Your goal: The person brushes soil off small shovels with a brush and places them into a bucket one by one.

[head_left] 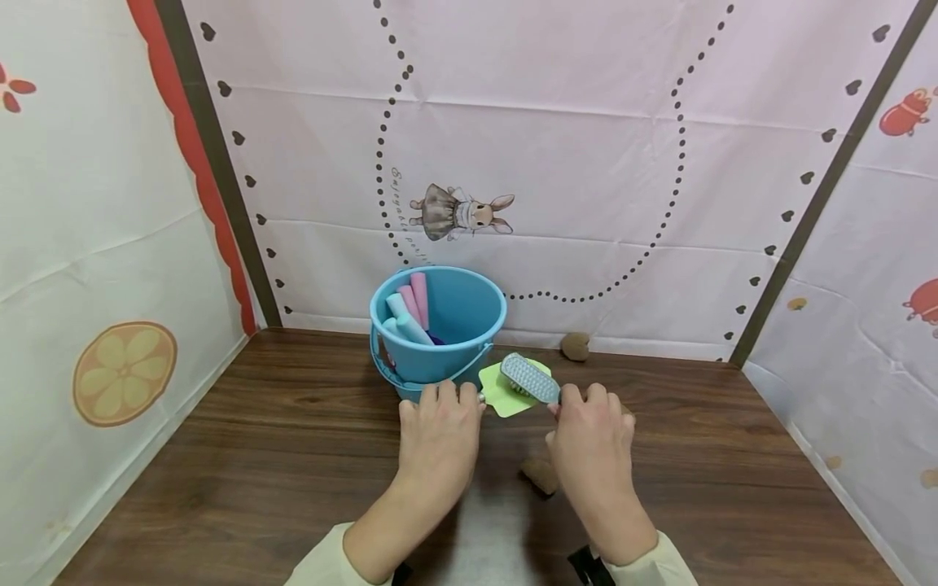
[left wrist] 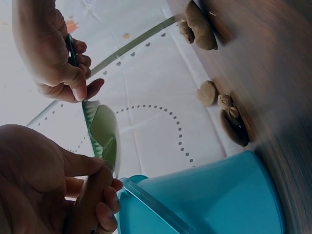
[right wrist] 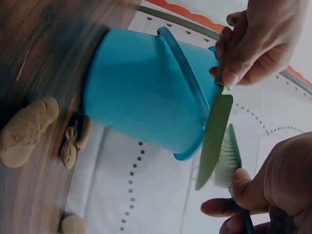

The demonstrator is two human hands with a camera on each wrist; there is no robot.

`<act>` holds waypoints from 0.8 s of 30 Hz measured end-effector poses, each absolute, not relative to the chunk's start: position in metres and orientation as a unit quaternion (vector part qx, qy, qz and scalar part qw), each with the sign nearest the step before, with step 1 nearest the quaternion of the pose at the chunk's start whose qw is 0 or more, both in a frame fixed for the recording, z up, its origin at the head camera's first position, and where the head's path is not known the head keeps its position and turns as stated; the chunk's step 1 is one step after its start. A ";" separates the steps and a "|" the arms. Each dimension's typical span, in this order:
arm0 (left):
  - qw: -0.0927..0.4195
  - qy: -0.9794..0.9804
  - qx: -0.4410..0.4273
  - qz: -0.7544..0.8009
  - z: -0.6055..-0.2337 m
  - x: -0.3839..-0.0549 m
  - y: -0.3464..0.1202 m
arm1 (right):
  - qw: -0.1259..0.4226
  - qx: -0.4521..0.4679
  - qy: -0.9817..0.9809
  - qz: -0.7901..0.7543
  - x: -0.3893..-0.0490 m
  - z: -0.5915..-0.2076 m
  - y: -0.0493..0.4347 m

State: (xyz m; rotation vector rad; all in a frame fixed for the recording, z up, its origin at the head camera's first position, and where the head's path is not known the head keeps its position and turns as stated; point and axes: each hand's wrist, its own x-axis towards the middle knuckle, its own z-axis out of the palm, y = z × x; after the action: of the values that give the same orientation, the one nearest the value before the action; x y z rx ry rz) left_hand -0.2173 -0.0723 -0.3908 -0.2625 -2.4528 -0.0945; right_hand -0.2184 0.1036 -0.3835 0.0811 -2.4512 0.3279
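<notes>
My left hand grips the wooden handle of a small shovel with a light green blade. In the left wrist view that wooden handle lies in the curled fingers. My right hand holds a scrub brush by its handle, with the grey-green back facing up. White bristles face the shovel blade in the right wrist view, close against it; contact is hard to tell. Both tools are held above the table, just right of a blue bucket.
Pink and light blue rolls stand inside the bucket, whose handle hangs down its front. Brown clay-like lumps lie on the wooden table: one lump by the back cloth, another lump near my right wrist. Printed cloth walls enclose three sides.
</notes>
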 end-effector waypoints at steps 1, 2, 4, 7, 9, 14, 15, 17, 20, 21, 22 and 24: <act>0.327 -0.939 -0.099 -0.029 -0.392 -0.218 -0.073 | 0.327 0.027 -0.936 0.127 -0.220 -0.383 0.105; 0.322 -0.941 -0.097 -0.024 -0.392 -0.218 -0.073 | 0.326 0.024 -0.936 0.132 -0.220 -0.383 0.106; 0.313 -0.945 -0.094 -0.017 -0.392 -0.220 -0.075 | 0.326 0.026 -0.935 0.137 -0.219 -0.380 0.107; 0.305 -0.948 -0.089 -0.013 -0.391 -0.222 -0.078 | 0.317 0.053 -0.936 0.146 -0.212 -0.376 0.100; 0.304 -0.948 -0.089 -0.018 -0.390 -0.223 -0.079 | 0.301 0.079 -0.940 0.140 -0.205 -0.376 0.093; 0.299 -0.950 -0.091 -0.022 -0.387 -0.223 -0.084 | 0.274 0.095 -0.951 0.112 -0.200 -0.383 0.078; 0.297 -0.950 -0.090 -0.022 -0.387 -0.222 -0.085 | 0.275 0.089 -0.951 0.108 -0.201 -0.385 0.078; 0.293 -0.952 -0.090 -0.026 -0.389 -0.221 -0.087 | 0.278 0.077 -0.952 0.105 -0.205 -0.389 0.078; 0.285 -0.954 -0.090 -0.025 -0.393 -0.220 -0.090 | 0.274 0.063 -0.954 0.103 -0.212 -0.395 0.083; 0.282 -0.955 -0.092 -0.022 -0.394 -0.219 -0.091 | 0.271 0.060 -0.955 0.104 -0.214 -0.396 0.085; 0.277 -0.956 -0.094 -0.019 -0.396 -0.219 -0.092 | 0.271 0.058 -0.955 0.103 -0.217 -0.397 0.087; 0.265 -0.959 -0.099 -0.010 -0.399 -0.219 -0.094 | 0.273 0.049 -0.955 0.108 -0.221 -0.398 0.093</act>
State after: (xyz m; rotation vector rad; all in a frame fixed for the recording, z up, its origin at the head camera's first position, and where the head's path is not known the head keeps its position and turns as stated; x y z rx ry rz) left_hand -0.2195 -0.0941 -0.3985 -0.2685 -2.5919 -0.0277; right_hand -0.2212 0.0925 -0.3977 0.1328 -2.5683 0.2908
